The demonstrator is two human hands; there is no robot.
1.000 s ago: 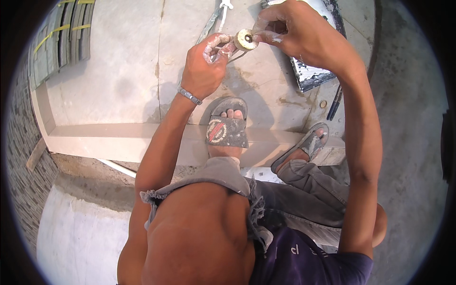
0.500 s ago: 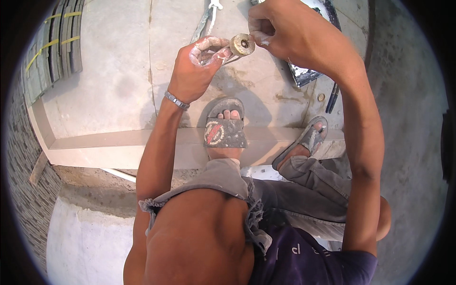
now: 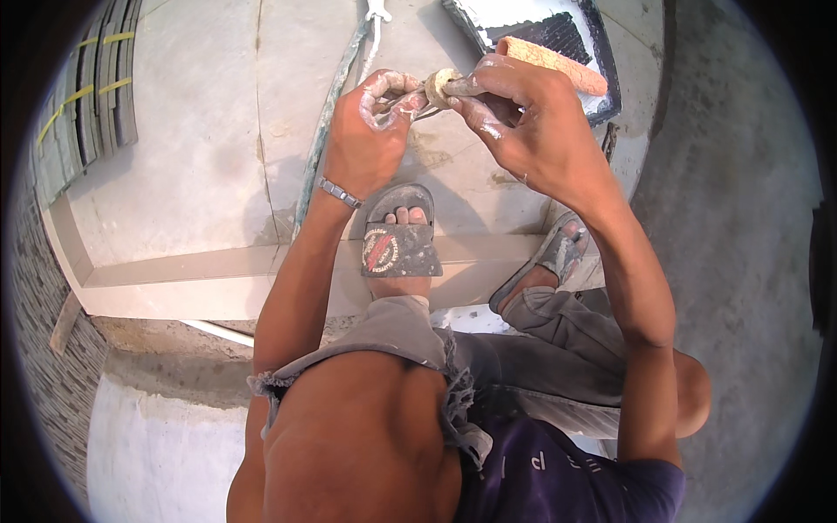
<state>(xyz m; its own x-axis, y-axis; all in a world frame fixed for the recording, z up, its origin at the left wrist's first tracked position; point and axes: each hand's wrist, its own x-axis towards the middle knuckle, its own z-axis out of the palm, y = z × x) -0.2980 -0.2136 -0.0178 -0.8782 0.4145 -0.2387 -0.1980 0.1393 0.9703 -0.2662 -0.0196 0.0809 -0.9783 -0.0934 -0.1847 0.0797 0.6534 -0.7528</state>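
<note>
Up in front of me, both hands meet at a small round cream-coloured disc (image 3: 442, 88) on a thin metal wire, which looks like the end of a paint roller frame. My left hand (image 3: 377, 122) closes round the wire on the disc's left side. From the right, my right hand (image 3: 514, 113) pinches at the disc with thumb and fingers, hiding its centre. White paint smears the fingers of both hands. Just beyond my right hand, an orange-pink roller sleeve (image 3: 554, 66) lies over a black paint tray (image 3: 613, 96) with white paint in it.
A long greenish, paint-spotted pole (image 3: 330, 144) with a white fitting (image 3: 377, 12) lies left of centre on the pale tiles. Grey strips bound with yellow bands (image 3: 96, 78) are stacked at the far left. My sandalled feet are at the step edge (image 3: 218, 261).
My right hand has come down and left onto the disc, which was tilted with its hole facing me. The view has shifted, bringing the roller sleeve and more of the tray into sight.
</note>
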